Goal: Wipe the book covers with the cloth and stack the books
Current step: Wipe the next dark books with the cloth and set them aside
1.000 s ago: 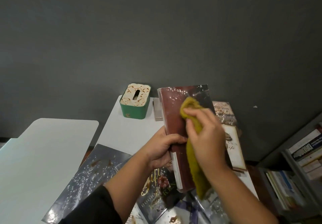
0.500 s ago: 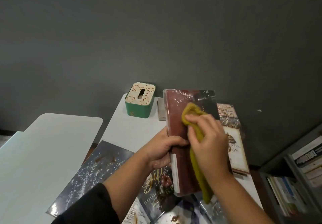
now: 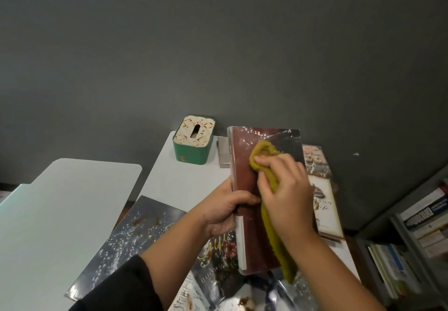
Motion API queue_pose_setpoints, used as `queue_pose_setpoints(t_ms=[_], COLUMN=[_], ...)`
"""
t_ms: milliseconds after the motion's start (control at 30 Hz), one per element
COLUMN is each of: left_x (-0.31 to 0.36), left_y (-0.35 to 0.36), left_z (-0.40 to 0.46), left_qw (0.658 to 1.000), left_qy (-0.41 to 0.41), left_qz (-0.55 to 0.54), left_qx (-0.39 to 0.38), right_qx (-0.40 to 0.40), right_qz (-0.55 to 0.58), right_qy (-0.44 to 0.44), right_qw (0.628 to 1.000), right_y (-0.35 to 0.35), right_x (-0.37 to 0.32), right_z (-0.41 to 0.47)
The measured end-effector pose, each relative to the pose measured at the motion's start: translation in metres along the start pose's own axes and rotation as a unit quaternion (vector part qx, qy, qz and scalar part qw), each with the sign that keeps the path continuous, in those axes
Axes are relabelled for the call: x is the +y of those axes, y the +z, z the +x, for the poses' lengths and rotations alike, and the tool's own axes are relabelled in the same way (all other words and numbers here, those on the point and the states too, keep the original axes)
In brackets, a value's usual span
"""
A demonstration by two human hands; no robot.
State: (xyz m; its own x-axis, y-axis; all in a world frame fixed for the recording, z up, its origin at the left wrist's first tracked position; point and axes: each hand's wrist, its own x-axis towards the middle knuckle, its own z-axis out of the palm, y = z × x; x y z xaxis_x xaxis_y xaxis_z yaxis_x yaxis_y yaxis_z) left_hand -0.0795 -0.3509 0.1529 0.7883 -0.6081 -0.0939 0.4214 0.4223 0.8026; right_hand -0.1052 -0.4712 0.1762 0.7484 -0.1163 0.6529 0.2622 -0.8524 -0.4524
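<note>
Little has shifted since a moment ago: above the table's (image 3: 184, 180) far edge, the left hand (image 3: 224, 210) clamps the red book (image 3: 244, 172) steady by its spine so the right hand (image 3: 282, 192), closed around the cloth (image 3: 264, 152), can rub its cover.

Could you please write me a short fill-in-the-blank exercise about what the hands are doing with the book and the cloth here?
1. The right hand presses a ____-coloured cloth onto the cover.
2. The left hand grips the red book by its ____ edge.
3. The tissue box behind has ____ sides.

Missing words: yellow; left; green
</note>
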Motion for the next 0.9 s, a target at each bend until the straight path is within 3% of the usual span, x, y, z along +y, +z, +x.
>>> queue_pose_setpoints(t_ms=[100,433,900], left_x=[0.002,-0.001,-0.011], left_y=[0.000,-0.006,-0.003], left_z=[-0.003,-0.009,0.004], left_qw=[1.000,0.998,0.999], left_qy=[0.001,-0.013,-0.003], left_qz=[0.007,0.054,0.030], left_qx=[-0.015,0.001,0.024], right_qx=[-0.034,0.038,0.023], right_qz=[0.027,0.050,0.023], right_qy=[-0.043,0.007,-0.010], right_qw=[0.998,0.998,0.999], right_y=[0.004,0.005,0.013], right_x=[-0.012,-0.012,-0.001], right_z=[-0.006,0.026,0.027])
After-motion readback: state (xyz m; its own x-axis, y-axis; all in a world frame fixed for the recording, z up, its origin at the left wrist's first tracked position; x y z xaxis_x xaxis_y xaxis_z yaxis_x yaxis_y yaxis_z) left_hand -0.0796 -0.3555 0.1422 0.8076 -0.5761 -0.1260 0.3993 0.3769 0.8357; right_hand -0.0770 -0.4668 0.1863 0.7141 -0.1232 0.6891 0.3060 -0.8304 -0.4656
